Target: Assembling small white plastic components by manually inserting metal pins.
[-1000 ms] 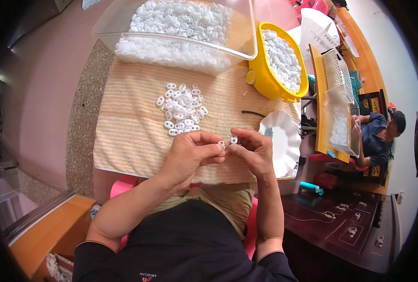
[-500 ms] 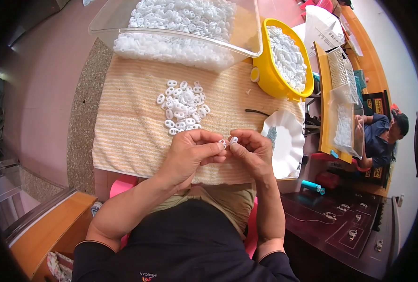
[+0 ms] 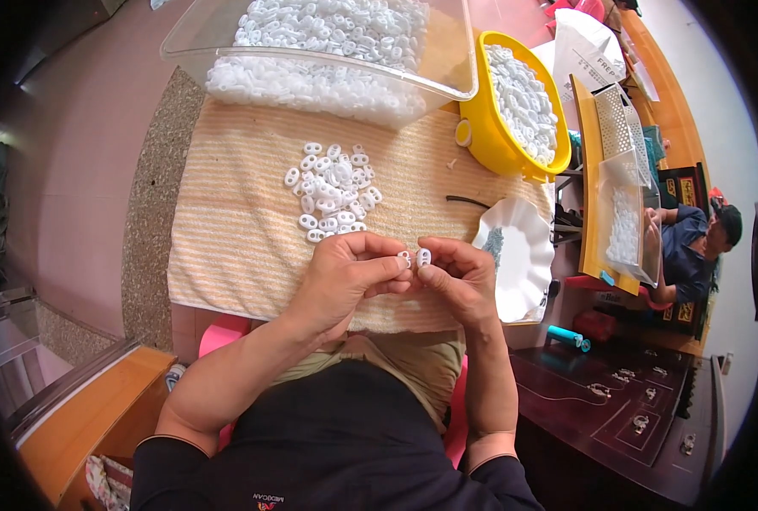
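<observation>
Between the fingertips of my left hand (image 3: 342, 277) is a small white plastic piece (image 3: 404, 257), partly covered by the fingers. My right hand (image 3: 461, 274) pinches a white oval piece (image 3: 424, 255) with two holes in its face. The two pieces are held close together above the near part of a striped towel (image 3: 234, 247). Just beyond my left hand lies a loose heap of similar white oval pieces (image 3: 328, 192). Beside my right hand stands a white wavy-rimmed plate (image 3: 524, 281) bearing a small pile of grey-blue bits (image 3: 495, 244).
At the far side stands a clear bin (image 3: 328, 60) of white pieces, with a yellow tub (image 3: 472, 140) of more beside it. A dark strip (image 3: 466, 201) and a tiny white part (image 3: 452, 164) lie on the towel. Another person (image 3: 690, 247) sits at right by a clear box (image 3: 624, 255).
The oval piece in my right hand has turned, so its holed face shows more fully. Both hands stay almost in place.
</observation>
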Motion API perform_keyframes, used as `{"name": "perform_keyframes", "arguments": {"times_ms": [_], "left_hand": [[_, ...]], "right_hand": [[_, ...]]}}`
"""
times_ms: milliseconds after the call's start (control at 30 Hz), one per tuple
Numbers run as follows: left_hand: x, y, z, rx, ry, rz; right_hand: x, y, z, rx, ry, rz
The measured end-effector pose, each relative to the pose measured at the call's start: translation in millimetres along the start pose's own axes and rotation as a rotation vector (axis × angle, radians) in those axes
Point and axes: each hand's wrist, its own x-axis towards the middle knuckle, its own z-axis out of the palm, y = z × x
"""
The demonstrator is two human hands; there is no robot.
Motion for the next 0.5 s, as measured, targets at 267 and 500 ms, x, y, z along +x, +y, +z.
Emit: {"name": "perform_keyframes", "arguments": {"times_ms": [267, 500], "left_hand": [[1.0, -1.8, -0.7, 0.013, -0.002, -0.011], [0.9, -1.9, -0.9, 0.016, -0.005, -0.008]], "right_hand": [[-1.4, -1.9, 1.3, 0.009, 0.035, 0.011], [-1.4, 2.6, -4.1, -0.037, -0.014, -0.016]]}}
